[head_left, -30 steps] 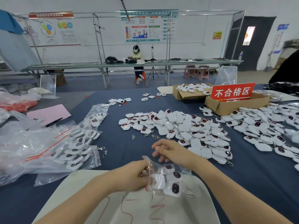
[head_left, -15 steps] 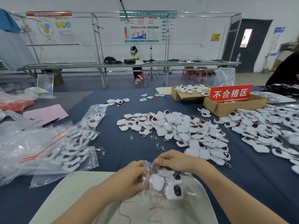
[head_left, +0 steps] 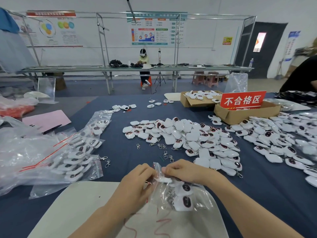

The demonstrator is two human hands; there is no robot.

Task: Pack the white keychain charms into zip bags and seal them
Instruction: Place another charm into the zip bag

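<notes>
Head view: left hand [head_left: 137, 183] and right hand [head_left: 186, 170] pinch a clear plastic zip bag's [head_left: 173, 194] mouth, several filled bags [head_left: 68, 158] done, heaped loose white keychain charms [head_left: 185, 138] remaining.

A second ago the right hand [head_left: 186, 172] hovered apart from the zip bag [head_left: 204, 194], its fingers loosely spread behind it. It has since dropped and drawn in. Its fingers [head_left: 169, 170] now pinch the bag's top edge, close beside the left hand [head_left: 137, 182]. The bag's mouth, held by the left hand alone before, is now gathered between both hands, and the white keychain charms [head_left: 184, 202] inside have slid lower, bunched toward the bag's near end.
</notes>
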